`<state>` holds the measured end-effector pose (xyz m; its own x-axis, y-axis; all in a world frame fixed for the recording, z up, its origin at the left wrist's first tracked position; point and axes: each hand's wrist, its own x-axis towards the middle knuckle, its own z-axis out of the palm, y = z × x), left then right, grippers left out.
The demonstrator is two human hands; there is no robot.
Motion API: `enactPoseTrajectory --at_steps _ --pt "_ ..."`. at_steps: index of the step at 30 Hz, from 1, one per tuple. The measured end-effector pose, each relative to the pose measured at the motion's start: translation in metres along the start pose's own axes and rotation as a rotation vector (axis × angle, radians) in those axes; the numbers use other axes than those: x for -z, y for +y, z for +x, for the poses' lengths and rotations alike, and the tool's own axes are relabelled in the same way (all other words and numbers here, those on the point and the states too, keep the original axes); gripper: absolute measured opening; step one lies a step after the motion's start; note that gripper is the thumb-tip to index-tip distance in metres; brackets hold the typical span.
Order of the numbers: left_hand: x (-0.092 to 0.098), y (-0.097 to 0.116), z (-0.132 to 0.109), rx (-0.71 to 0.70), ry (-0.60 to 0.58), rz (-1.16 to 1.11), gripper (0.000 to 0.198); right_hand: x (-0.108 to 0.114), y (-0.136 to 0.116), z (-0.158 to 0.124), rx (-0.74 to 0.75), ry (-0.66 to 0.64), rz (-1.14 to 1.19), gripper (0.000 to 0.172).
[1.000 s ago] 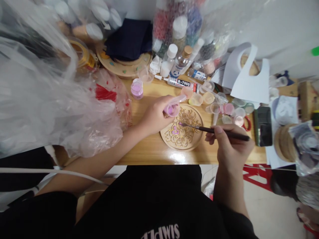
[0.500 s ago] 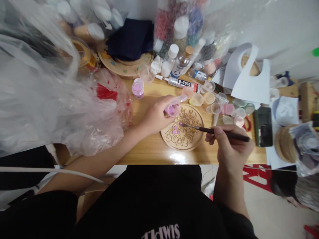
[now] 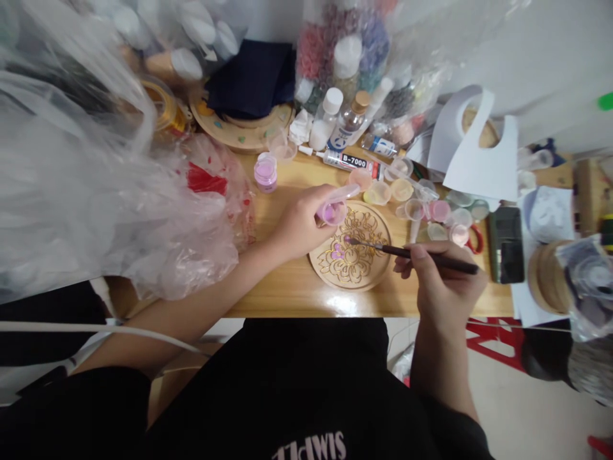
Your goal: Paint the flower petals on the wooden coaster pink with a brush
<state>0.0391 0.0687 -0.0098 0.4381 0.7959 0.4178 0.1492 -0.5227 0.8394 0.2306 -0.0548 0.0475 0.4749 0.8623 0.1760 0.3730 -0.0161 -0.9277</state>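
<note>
A round wooden disc (image 3: 350, 255) with a gold-outlined flower lies on the wooden table (image 3: 292, 291) in front of me. My right hand (image 3: 443, 281) pinches a thin dark paintbrush (image 3: 412, 253); its tip touches a purple-painted petal near the disc's centre. My left hand (image 3: 299, 220) is closed on a small open cup of purple paint (image 3: 332, 209), held at the disc's upper left edge with its lid flipped up.
Several small paint cups (image 3: 421, 207) sit right of the disc, beside a black phone (image 3: 506, 244). A B-7000 glue tube (image 3: 349, 160), bottles (image 3: 330, 115), a purple jar (image 3: 265, 172) and a wooden plate (image 3: 239, 128) stand behind. Crumpled plastic bags (image 3: 96, 191) fill the left.
Almost nothing has moved. The brush tip shifts slightly on the purple petal; both hands stay in place.
</note>
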Motion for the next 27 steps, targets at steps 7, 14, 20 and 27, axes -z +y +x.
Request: enactPoseTrajectory --at_steps 7,14,20,27 --pt "-0.0009 -0.0017 -0.0009 0.029 -0.012 0.019 0.029 0.0034 -0.0003 -0.0026 -0.010 -0.016 -0.006 0.020" --pt "-0.0019 -0.0017 -0.0004 -0.008 -0.003 0.006 0.036 -0.0005 -0.0009 0.0001 -0.007 -0.006 0.001 0.023" --pt "-0.0016 -0.0004 0.0000 0.032 -0.011 0.006 0.031 0.0044 -0.0011 -0.0020 -0.015 -0.015 -0.020 0.024" --pt "-0.0018 -0.0008 -0.0003 0.067 -0.031 -0.004 0.035 0.0003 -0.0003 0.0004 -0.007 -0.004 -0.011 0.026"
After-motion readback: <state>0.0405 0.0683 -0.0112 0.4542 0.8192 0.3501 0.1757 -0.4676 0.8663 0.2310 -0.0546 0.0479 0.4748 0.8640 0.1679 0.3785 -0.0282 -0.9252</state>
